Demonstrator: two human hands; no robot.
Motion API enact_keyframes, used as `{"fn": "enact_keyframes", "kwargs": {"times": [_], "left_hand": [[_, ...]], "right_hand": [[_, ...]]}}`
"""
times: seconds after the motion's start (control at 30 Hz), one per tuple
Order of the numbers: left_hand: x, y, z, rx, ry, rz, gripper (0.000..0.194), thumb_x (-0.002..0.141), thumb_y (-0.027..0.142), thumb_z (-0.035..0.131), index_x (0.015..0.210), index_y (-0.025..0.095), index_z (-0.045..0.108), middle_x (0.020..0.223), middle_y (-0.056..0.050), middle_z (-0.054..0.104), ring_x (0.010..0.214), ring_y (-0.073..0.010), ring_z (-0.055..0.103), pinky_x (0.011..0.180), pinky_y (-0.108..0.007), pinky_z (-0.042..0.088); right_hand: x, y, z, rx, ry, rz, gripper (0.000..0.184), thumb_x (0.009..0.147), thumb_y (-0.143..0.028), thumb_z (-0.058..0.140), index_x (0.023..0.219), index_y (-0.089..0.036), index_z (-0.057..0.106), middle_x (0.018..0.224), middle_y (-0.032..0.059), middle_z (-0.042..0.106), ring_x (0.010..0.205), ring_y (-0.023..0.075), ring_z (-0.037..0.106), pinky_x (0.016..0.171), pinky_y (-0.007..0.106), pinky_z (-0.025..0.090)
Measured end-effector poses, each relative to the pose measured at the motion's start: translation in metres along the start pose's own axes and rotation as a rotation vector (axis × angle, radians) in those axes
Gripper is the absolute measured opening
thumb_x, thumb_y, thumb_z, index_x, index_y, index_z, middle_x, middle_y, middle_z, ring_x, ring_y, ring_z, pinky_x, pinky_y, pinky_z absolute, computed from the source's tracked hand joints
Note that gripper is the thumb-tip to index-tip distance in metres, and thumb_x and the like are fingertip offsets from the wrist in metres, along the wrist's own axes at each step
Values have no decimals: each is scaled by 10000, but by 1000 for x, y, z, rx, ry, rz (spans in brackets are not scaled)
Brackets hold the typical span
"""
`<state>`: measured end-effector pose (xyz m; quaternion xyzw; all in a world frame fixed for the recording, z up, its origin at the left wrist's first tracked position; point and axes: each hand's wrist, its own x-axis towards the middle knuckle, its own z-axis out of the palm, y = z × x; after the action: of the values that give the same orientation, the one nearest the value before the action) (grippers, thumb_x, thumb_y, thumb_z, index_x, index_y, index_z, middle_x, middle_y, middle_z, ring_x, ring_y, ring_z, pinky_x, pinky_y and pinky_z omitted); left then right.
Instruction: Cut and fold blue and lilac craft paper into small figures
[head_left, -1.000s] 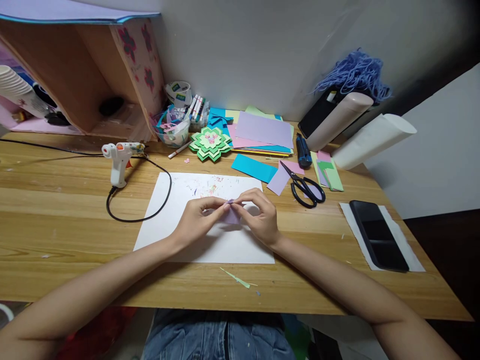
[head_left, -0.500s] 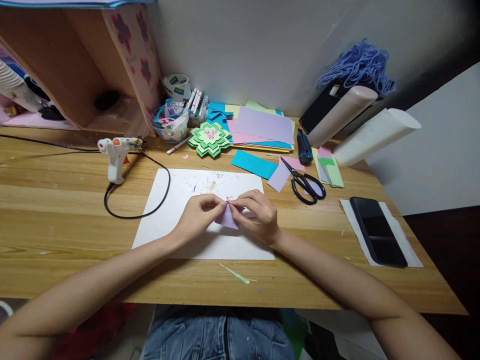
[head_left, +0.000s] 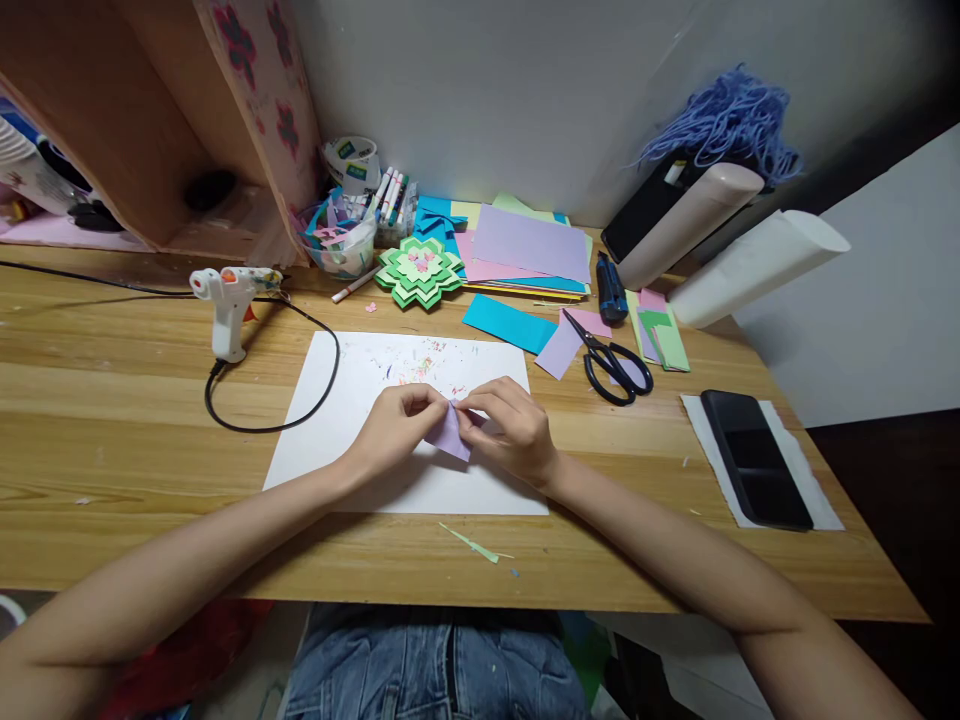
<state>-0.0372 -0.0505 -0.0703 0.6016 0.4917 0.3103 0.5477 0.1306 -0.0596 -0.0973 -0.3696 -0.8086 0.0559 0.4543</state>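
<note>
A small piece of purple paper point(head_left: 450, 440) hangs between my two hands, over a white sheet point(head_left: 315, 440) marked with specks of colour. My left hand point(head_left: 397, 425) pinches its upper left edge between thumb and forefinger. From the other side, my right hand point(head_left: 514, 430) grips the upper right part, its fingertips close to those of the left. The top of the paper is partly covered by my fingers, so I cannot tell exactly how it is folded. Black-handled scissors point(head_left: 616, 370) lie to the right, beside a blue paper strip point(head_left: 510, 323).
A white glue gun point(head_left: 231, 310) stands at the left with its cord looping over the sheet. Behind are a green layered paper flower point(head_left: 420, 272), coloured paper point(head_left: 532, 243), a tub of scraps point(head_left: 341, 245) and markers point(head_left: 390, 197). A phone point(head_left: 754, 460) lies at the right.
The purple paper has tilted slightly, and its lower corner has shifted a little to the left. Both hands keep their pinch close together. The whole view has moved slightly.
</note>
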Motion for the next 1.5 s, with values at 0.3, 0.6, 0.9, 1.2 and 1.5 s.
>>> {"fn": "enact_keyframes", "kwargs": {"times": [0.3,0.6,0.9,1.2,1.5], "left_hand": [[4,-2,-3,-36,-30,3,241,779,316,551,624,141,614,583,7,547,548,-90,451,521,-226,344],[3,-8,-4,30,-23,132,224,820,319,535,754,130,635,691,-30,621,610,-102,530,560,-221,409],[3,-6,-11,401,16,404,174,834,261,521,757,178,652,731,-20,676,684,-131,560,766,-301,436],[5,-6,-8,377,42,296,198,813,315,552,721,173,656,730,-33,663,703,-147,561,681,-283,437],[7,-9,-10,152,62,154,287,786,406,578,703,144,665,679,-37,666,611,-126,557,558,-235,414]], "right_hand": [[-3,6,-5,-100,-93,-126,155,812,-127,558,888,-220,657,780,60,664,750,176,595,632,318,502],[5,8,-6,317,-67,294,54,791,-226,622,765,-186,648,800,44,625,798,153,589,716,312,497],[8,25,-2,845,-419,750,246,697,-360,709,805,-148,643,792,32,661,731,137,618,692,283,498],[9,20,-2,770,-373,817,235,646,-352,737,673,-139,640,681,25,655,641,134,604,608,266,477],[10,27,-4,812,-461,834,220,626,-320,748,741,-144,684,751,42,696,694,156,638,673,302,503]]}}
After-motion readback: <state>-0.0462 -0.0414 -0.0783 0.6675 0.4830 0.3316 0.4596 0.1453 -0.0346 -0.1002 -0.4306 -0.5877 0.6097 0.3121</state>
